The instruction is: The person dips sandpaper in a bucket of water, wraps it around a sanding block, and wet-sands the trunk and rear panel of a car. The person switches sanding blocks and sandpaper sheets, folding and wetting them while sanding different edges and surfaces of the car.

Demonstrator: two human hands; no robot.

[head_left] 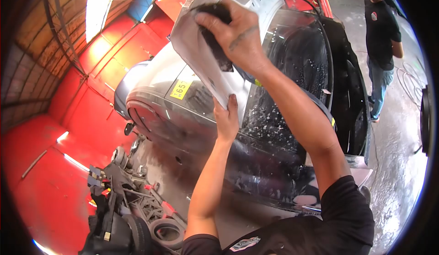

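A pale grey car body panel (pixel 190 53) stands raised in front of me, its surface dusty and patchy. My right hand (pixel 238 33) is closed around a black sanding block (pixel 219 53), which lies against the panel's face near its upper part. Lower down, my left hand (pixel 225 114) grips the panel's bottom edge, fingers partly hidden. Behind both hands sits a dark, dusty car (pixel 196 131) with a windscreen (pixel 292 62) covered in white specks. A yellow sticker (pixel 181 89) is on its side glass.
Car parts and a tyre (pixel 165 233) lie on the floor at lower left, beside a red wall (pixel 41 172). A person in a black shirt (pixel 380 30) stands at upper right. Coiled hose (pixel 409 83) rests on the concrete floor (pixel 393 163).
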